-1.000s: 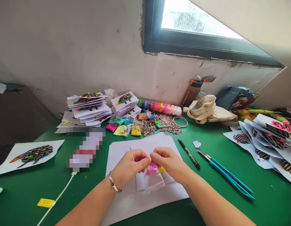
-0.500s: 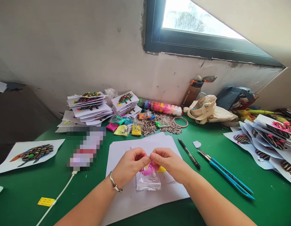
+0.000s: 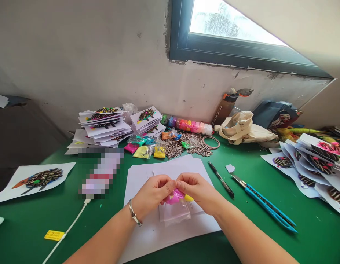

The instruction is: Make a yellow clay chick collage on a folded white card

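My left hand (image 3: 157, 190) and my right hand (image 3: 196, 187) meet above a stack of white paper (image 3: 147, 233), thumbs and forefingers pinched together. Between them they grip a small clear zip bag (image 3: 175, 214) whose zip end hangs towards me. Bright pink modelling clay (image 3: 175, 197) shows inside the bag, just under my fingertips. A patch of yellow (image 3: 188, 198) peeks out beneath my right hand, on the paper. My fingers hide the top of the bag.
A black pen (image 3: 221, 179) and a blue craft knife (image 3: 269, 207) lie to the right. Behind are sunflower seeds (image 3: 174, 146), bagged yellow clay (image 3: 142, 151) and stacked seed pictures (image 3: 106, 128). A loose seed picture (image 3: 43, 181) and a white cable (image 3: 72, 223) are at left.
The bag's hanging end has swung slightly to the right and creased. My hands have shifted only a little and keep their pinch on it.
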Demonstrator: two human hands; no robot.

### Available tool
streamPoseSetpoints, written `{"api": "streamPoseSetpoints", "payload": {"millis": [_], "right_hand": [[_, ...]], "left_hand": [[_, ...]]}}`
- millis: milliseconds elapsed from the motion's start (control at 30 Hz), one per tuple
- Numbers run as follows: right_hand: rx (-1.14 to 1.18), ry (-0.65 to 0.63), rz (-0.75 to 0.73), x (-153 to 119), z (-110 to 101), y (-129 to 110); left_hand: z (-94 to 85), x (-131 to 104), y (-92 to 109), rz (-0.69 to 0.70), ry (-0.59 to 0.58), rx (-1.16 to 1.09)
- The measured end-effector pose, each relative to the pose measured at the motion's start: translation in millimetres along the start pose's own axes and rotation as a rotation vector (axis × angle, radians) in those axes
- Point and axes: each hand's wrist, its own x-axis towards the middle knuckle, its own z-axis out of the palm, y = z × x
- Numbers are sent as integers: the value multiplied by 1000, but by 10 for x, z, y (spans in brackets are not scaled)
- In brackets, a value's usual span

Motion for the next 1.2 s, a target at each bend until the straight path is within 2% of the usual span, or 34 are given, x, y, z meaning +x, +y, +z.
{"api": "streamPoseSetpoints", "payload": {"millis": [100,267,367,500,667,933,1200], "right_hand": [[0,4,-6,-7,2,-28],[-74,-14,23,7,14,1],[-70,-26,5,26,30,51],[4,-32,-19,25,38,63],[59,-33,-5,-9,-4,-3],[-6,-56,24,-6,43,21],[-55,22,-20,6,61,18]], "left_hand": [[-18,0,21,-37,13,-25],[-17,-4,26,31,117,11],[-1,-4,11,32,138,39],[7,3,8,31,113,13],[-2,9,32,-46,51,-63],[-4,-2,49,37,212,-45],[13,-9,49,-13,101,-68]]}}
